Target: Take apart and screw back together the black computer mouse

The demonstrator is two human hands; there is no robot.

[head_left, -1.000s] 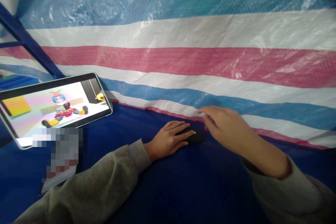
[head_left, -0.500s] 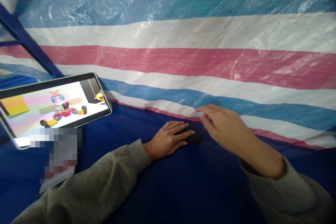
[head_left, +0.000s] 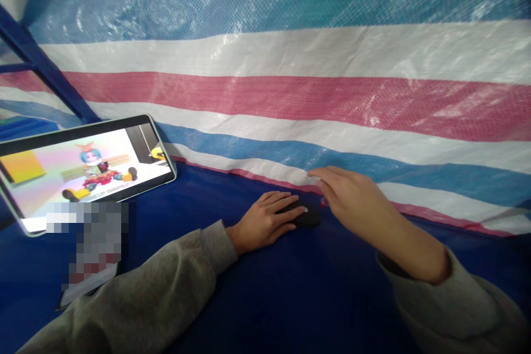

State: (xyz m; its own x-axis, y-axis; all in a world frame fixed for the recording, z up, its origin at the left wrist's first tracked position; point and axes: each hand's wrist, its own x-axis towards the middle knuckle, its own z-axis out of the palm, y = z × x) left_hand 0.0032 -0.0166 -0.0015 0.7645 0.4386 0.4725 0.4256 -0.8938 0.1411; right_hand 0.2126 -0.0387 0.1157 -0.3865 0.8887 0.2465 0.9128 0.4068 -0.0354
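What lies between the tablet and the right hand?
The head view shows the left hand resting on a dark mouse between the tablet and the right hand.

Two hands (head_left: 265, 222) (head_left: 352, 199), two grey sleeves (head_left: 166, 276) (head_left: 452, 310), one black mouse (head_left: 310, 218), one small red item (head_left: 323, 202), one tablet (head_left: 99, 163), one pixelated object (head_left: 97, 238) and one striped sheet (head_left: 282, 55) are seen.

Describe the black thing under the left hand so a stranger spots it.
Find the striped plastic sheet behind the blue surface. On that surface, the left hand partly covers a flat, black, rounded object. Unlike the white-edged rectangular tablet, it is small and dark.
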